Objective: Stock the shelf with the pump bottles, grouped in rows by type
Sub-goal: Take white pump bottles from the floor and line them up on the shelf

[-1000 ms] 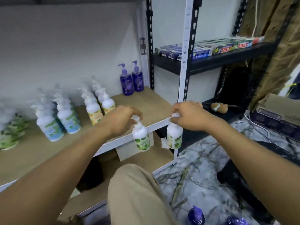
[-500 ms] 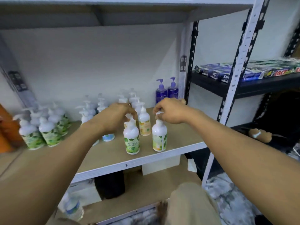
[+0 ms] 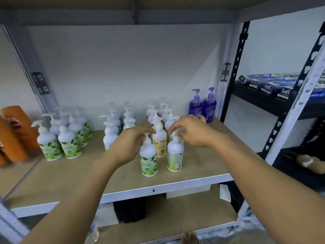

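Brown wood of the shelf (image 3: 70,175) carries every bottle. At far left stand orange bottles (image 3: 15,132), then the green-leaf row (image 3: 68,143), well apart from the hands. The left hand (image 3: 135,141) curls its fingers round the pump of a green-leaf bottle (image 3: 148,159), which stands upright near the front edge. Just beside it, the right hand (image 3: 191,131) pinches the pump of a yellow-green bottle (image 3: 174,155). Purple bottles (image 3: 202,106) stand at the rear right. I judge the green-leaf bottle should be lifted straight up, carried left to its row and set down gently, so that its neighbours do not fall. Both held bottles are white and glossy, with rounded shoulders.
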The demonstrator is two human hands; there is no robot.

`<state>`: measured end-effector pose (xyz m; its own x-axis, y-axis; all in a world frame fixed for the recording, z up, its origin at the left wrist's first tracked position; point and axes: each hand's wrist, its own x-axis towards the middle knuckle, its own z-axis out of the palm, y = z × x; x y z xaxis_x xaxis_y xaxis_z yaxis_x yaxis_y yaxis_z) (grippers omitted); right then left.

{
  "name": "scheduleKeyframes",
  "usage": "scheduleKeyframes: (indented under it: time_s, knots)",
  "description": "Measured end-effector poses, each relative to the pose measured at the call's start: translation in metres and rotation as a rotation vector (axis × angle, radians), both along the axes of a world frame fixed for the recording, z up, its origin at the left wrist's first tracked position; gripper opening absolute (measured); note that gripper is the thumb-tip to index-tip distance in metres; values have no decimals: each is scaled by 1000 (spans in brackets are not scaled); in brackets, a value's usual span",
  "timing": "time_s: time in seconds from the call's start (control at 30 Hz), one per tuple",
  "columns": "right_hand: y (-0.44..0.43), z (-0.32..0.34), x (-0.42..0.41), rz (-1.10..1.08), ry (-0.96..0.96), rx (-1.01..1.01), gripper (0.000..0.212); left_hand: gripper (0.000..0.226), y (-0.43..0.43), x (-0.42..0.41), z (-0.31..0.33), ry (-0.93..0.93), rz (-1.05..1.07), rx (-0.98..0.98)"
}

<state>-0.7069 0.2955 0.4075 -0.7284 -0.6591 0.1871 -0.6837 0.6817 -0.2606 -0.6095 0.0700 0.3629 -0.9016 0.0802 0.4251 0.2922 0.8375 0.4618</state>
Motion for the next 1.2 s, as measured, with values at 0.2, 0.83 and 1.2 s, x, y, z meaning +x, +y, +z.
scheduleKeyframes:
  time_s: [0.2, 0.83, 1.2]
  knots:
    - [1, -61, -1, 16, -48, -468, 66, 58, 29, 17, -56, 169, 113, 413]
    - [-8, -159, 16, -345, -243, -489, 51, 62, 33, 13, -118, -16, 397, 562]
    - [-22, -155, 59, -329, 50, -603, 35, 54, 9, 40, -110, -53, 436, 571]
